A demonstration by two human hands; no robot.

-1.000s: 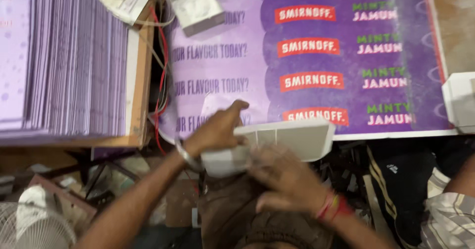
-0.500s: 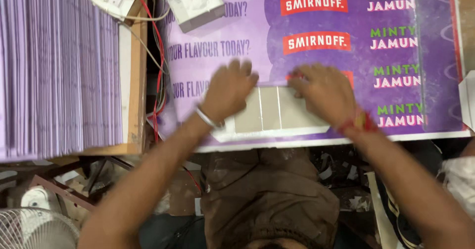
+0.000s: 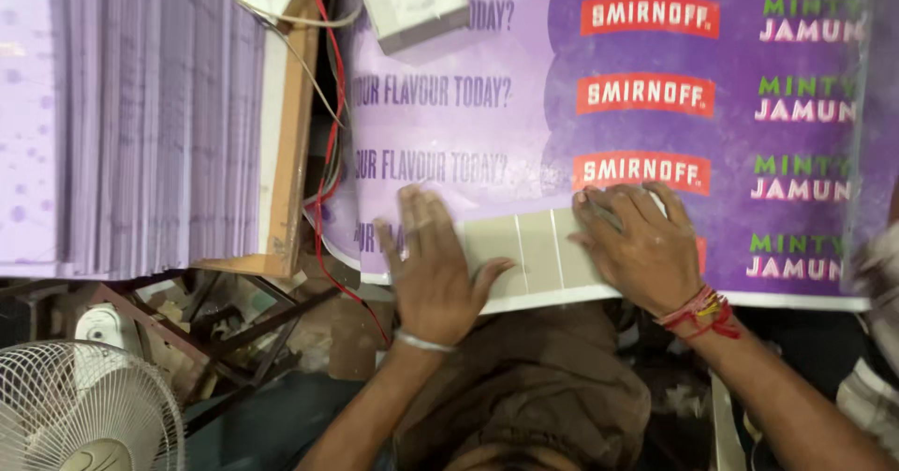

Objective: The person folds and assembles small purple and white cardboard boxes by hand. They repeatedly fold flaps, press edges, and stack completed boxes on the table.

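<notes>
A pale grey creased card blank (image 3: 536,257) lies flat on the near edge of a large purple printed sheet (image 3: 524,106). My left hand (image 3: 431,265) presses palm-down on the blank's left end, fingers spread. Over the blank's right end rests my right hand (image 3: 641,243), also palm-down and flat, with red threads around its wrist. A metal bangle circles the left wrist. Neither hand grips anything.
A tall fanned stack of purple sheets (image 3: 122,115) fills the left, on a wooden board (image 3: 292,134). Red and white wires (image 3: 332,125) run between the stack and the sheet. A grey box (image 3: 410,1) sits at the top. A white fan (image 3: 84,410) stands lower left.
A second ago both hands held the card blank lifted near my lap. They brought it forward onto the purple sheet and now press it flat there.
</notes>
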